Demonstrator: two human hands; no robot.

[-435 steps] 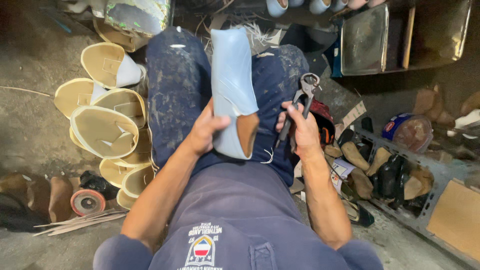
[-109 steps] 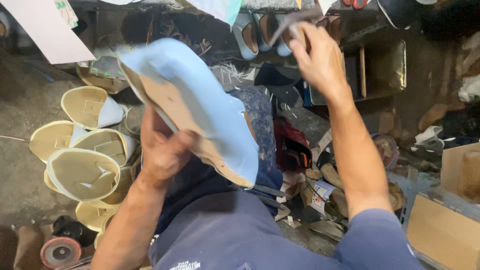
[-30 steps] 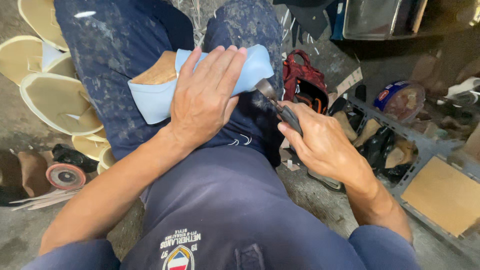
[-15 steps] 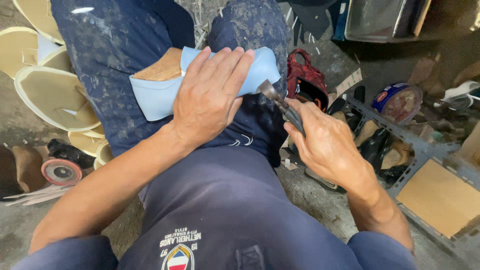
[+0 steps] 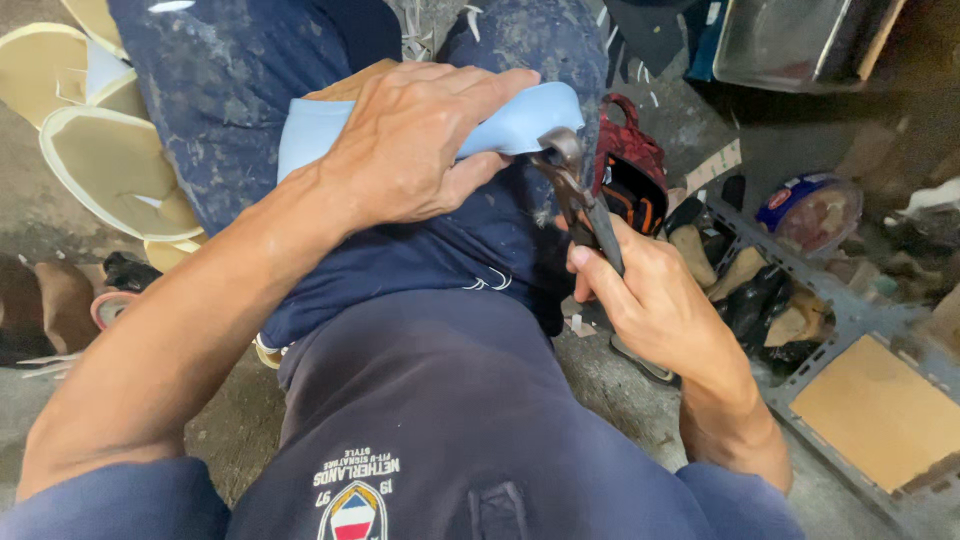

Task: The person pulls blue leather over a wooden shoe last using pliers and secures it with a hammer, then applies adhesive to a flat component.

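A light blue shoe upper on a last lies across my lap on dark blue trousers. My left hand presses down over its middle, fingers spread along the blue material. A tan insole edge shows above my wrist. My right hand grips the handles of metal pincers, whose jaws bite the blue edge at the shoe's right end.
Several cream shoe soles lie on the floor at left. A red and black bag sits right of my knee. A grey rack at right holds shoe lasts, a round tin and a brown board.
The shoe, earlier held up in the air, now rests on my lap. Over the last second the pincers have stayed at its right end while the view shifted slightly.
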